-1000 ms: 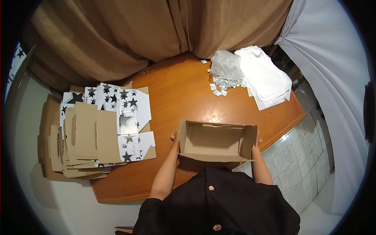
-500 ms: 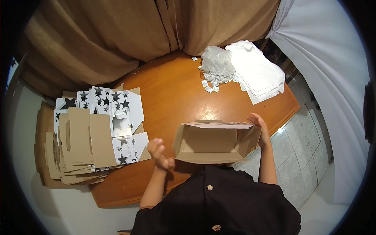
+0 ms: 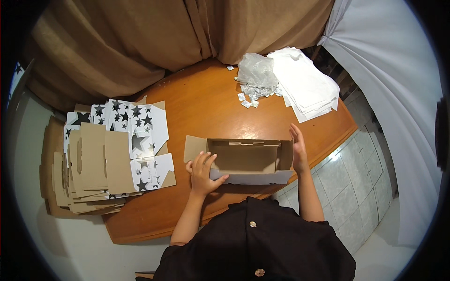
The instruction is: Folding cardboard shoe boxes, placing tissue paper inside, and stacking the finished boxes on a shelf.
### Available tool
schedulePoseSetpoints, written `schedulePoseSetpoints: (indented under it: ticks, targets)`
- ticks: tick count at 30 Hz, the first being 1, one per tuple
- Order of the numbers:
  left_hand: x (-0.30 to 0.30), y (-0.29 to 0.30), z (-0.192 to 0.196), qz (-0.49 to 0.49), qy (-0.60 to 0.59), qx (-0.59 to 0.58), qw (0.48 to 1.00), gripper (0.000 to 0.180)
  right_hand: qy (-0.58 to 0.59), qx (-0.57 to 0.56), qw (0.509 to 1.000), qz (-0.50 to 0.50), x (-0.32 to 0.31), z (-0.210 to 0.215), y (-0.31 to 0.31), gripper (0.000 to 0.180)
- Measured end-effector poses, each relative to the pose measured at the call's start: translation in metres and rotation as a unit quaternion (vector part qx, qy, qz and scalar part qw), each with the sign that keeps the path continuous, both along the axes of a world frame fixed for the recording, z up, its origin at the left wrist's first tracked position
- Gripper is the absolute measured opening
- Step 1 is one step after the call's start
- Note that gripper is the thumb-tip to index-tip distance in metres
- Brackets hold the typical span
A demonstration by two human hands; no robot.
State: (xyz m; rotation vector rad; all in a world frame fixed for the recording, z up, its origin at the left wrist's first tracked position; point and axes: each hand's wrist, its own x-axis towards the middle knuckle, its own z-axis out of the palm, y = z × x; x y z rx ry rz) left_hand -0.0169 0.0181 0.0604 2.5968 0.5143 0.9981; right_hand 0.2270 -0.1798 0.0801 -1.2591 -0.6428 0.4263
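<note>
A small cardboard box (image 3: 248, 178) stands on the table close in front of me, its open top showing a bare brown inside and its near wall white outside. From its left end a brown flap (image 3: 194, 146) sticks outward. My left hand (image 3: 202, 175) is at the near left corner, fingers curved over the flap's base and thumb along the near wall. At the right end, my right hand (image 3: 300, 151) is held upright with straight fingers, its palm facing the box and the fingers apart from any grip.
Flat cardboard pieces (image 3: 117, 161), some white with black stars, lie piled at the left. A clear plastic bag (image 3: 256, 70) with small packets (image 3: 246, 104) rests at the back, beside a stack of white sheets (image 3: 307, 86). The wooden table (image 3: 187, 103) ends at a tiled floor right.
The box has tipped from facing me to standing open side up. My left hand moved right onto its left corner, and a left flap now points outward. My right hand moved slightly left.
</note>
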Motion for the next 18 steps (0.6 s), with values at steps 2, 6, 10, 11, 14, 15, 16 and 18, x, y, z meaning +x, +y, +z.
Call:
schedulePoseSetpoints:
  ticks: [2,6,10,11,14,15,16,18]
  targets:
    - [0.002,0.0,-0.007,0.03,0.057,-0.029,0.998,0.056,-0.058,-0.079,0.995,-0.024,-0.001,0.002,-0.01,0.069]
    - [0.01,-0.003,-0.011,0.101,0.114,-0.056,0.987,0.048,-0.01,-0.133,0.988,-0.077,0.007,0.0,-0.026,0.071]
    - [0.02,-0.001,-0.006,0.134,0.147,-0.094,0.976,0.057,0.078,-0.116,0.986,-0.09,0.01,0.001,-0.027,0.068]
    - [0.023,0.0,-0.006,0.134,0.145,-0.096,0.976,0.057,0.1,-0.107,0.986,-0.08,0.009,0.001,-0.025,0.067]
    - [0.028,-0.001,-0.003,0.18,0.148,-0.102,0.967,0.076,0.08,-0.13,0.982,-0.109,0.002,0.003,-0.011,0.065]
    - [0.029,-0.002,-0.002,0.192,0.137,-0.115,0.965,0.085,0.078,-0.129,0.983,-0.106,0.002,0.001,-0.008,0.065]
    - [0.03,-0.002,0.0,0.204,0.126,-0.127,0.963,0.095,0.071,-0.115,0.987,-0.09,0.002,-0.005,-0.004,0.064]
    - [0.025,-0.001,-0.003,0.205,0.078,-0.149,0.964,0.098,0.055,-0.091,0.991,-0.081,-0.003,-0.013,0.007,0.063]
